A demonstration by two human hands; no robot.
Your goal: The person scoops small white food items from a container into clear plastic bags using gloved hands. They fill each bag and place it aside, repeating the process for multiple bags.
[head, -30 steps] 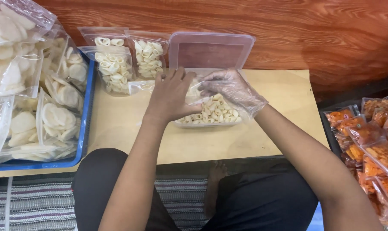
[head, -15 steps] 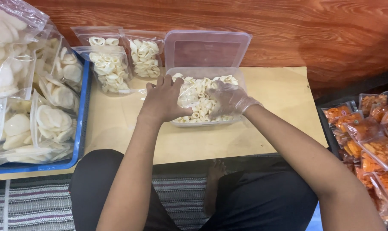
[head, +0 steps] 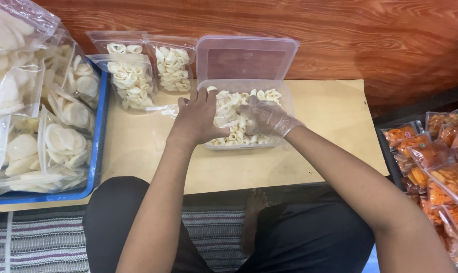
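A clear rectangular plastic container of white ring-shaped crackers sits on the low pale table. Its lid leans upright against the wall behind it. My bare left hand is at the container's left edge, gripping a small clear plastic bag whose end sticks out to the left. My right hand, in a thin clear glove, is down inside the container, its fingers curled around crackers close to the left hand.
Two filled clear bags of ring crackers lie left of the container. A blue tray at far left holds several bags of round white crackers. Bags of orange snacks are piled at the right. A wooden wall backs the table.
Both hands have shifted from over the container's middle to its left side. The gloved right hand has dipped into the crackers, and more of the container shows.
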